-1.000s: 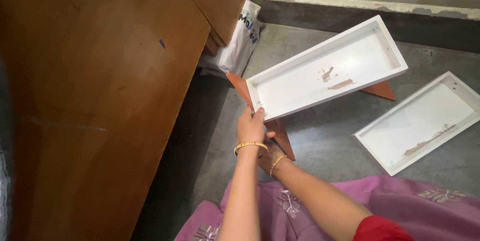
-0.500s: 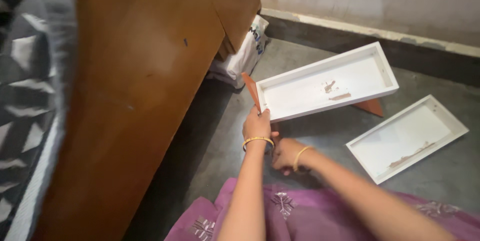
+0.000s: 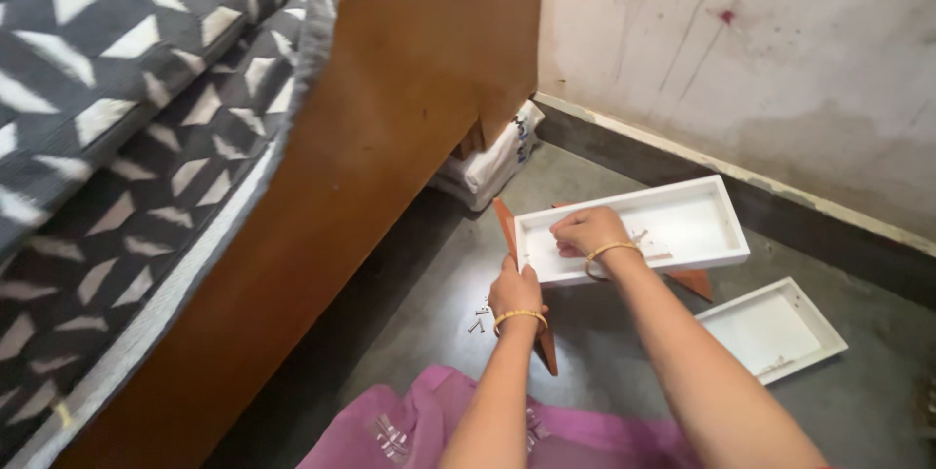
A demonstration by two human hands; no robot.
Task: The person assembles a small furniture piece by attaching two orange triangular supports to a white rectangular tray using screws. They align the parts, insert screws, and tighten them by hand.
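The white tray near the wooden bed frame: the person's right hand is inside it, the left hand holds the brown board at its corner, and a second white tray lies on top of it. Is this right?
Not quite. In the head view the second white tray lies on the floor beside the white tray, not on top of it. The right hand is inside it, and the left hand holds the brown board at its corner.

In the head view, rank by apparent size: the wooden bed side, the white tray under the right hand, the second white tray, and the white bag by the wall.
1. Wooden bed side, largest by far, though also nearest the camera.
2. White tray under the right hand.
3. Second white tray, somewhat smaller.
4. White bag, smallest, but partly hidden behind the bed.
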